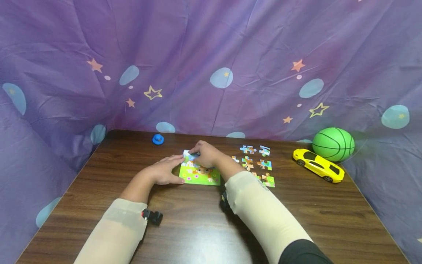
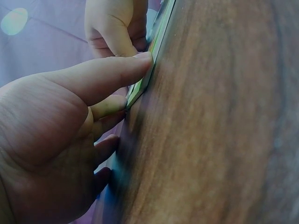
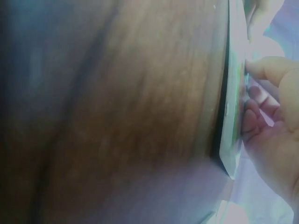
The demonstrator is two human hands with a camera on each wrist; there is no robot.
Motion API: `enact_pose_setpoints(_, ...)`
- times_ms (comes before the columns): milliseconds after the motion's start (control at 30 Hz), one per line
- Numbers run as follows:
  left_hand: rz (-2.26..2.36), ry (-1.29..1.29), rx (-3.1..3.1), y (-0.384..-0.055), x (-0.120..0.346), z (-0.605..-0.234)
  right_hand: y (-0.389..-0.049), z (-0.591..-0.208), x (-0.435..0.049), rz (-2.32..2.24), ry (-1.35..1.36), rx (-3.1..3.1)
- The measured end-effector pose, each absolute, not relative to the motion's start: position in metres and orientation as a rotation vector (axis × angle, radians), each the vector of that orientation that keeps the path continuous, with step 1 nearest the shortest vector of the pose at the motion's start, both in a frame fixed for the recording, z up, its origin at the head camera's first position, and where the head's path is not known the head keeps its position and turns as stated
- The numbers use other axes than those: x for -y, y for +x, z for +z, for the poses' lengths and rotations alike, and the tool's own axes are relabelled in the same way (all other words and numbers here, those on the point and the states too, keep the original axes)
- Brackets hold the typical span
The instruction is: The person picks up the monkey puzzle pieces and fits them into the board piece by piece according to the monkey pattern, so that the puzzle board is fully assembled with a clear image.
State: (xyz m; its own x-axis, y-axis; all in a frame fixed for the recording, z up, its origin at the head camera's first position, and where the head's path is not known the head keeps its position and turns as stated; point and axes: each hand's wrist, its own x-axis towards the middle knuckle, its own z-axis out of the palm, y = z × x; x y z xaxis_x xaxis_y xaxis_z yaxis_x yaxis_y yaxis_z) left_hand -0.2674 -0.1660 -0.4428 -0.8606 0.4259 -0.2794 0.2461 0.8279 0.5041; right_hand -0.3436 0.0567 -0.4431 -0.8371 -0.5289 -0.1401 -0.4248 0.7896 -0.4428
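Note:
A jigsaw puzzle board [image 1: 200,179] with a cartoon animal on green grass lies on the table. My left hand [image 1: 165,170] spans its left side, fingers spread, the thumb at the near left corner and fingertips at the edge farther up. In the left wrist view, the thumb [image 2: 117,74] rests along the board's rim. Over the upper left of the picture, my right hand [image 1: 207,154] has curled fingers and thumb close together on a bluish puzzle piece [image 1: 196,154], mostly hidden. The right wrist view shows its thumb tip [image 3: 257,67] at the board's surface.
Right of the board lie several loose puzzle pieces [image 1: 265,164], some behind the right forearm. A yellow toy car [image 1: 318,165] and a green ball [image 1: 333,144] stand at the table's right side. A small blue object [image 1: 158,139] sits at the back left, before a purple curtain [image 1: 184,66].

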Motion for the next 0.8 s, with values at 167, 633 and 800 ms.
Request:
enact_pose_setpoints(167, 0.652, 0.506, -2.627, -0.267, 0.166, -0.442, -0.344, -0.442, -0.057, -0.587, -0.746, -2.724)
enact_pose_setpoints(633, 0.650, 0.504, -2.627, -0.266, 0.166, -0.441, -0.345, -0.443, -0.057, -0.613, -0.736, -2.709)
enact_pose_setpoints(800, 0.651, 0.522, -2.634, -0.266, 0.166, -0.441, -0.347, -0.439, -0.066, -0.704, -0.759, -2.701)
